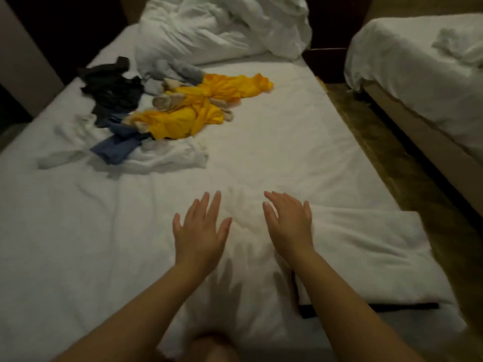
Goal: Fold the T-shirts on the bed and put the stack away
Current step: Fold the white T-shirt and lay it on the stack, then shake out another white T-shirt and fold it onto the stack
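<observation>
My left grip (201, 231) and right grip (290, 223) are both spread flat, fingers straight and apart, palms down, holding nothing. They lie side by side over a rumpled patch of the bed (287, 113), well nearer to me than the clothes pile (162, 118). I cannot tell whether my palms touch the fabric.

The pile lies unfolded on the bed. A yellow T-shirt (188, 121) makes up its right side, a black garment (115, 92) its far left corner and a blue garment (117, 150) its near edge, with a white garment (167, 158) spread beneath.

Beyond the pile sits a bunched white duvet (217, 27). Nearer me than the pile and to its right, just beside my right grip, a folded white cloth (366, 244) lies on a dark strip (392, 307). Further right of the pile stands a second bed (418, 61).
</observation>
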